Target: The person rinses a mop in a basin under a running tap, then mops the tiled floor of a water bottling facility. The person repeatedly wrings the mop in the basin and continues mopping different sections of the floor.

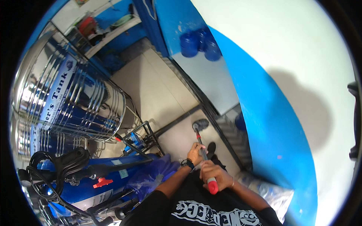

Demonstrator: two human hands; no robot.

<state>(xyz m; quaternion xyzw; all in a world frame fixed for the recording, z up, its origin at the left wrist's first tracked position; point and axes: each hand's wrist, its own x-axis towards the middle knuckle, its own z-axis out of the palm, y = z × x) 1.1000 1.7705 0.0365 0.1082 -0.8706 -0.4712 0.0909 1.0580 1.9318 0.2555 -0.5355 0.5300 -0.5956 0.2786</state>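
Note:
A mop with a grey pole reaches down and away from my body to the floor. Its dark grey mop head rests on the pale tiles, near a black raised strip. My left hand, with a black watch at the wrist, holds the pole midway. Closer to my chest, my right hand grips the upper end, and the red end cap sticks out of the fist. A dark shoe shows just beyond the hands.
A ribbed stainless steel tank stands at left on a metal frame. Nearer are a blue cylinder with piping, a red valve handle and a coiled black cable. Blue water jugs stand ahead. A blue-and-white wall bounds the right.

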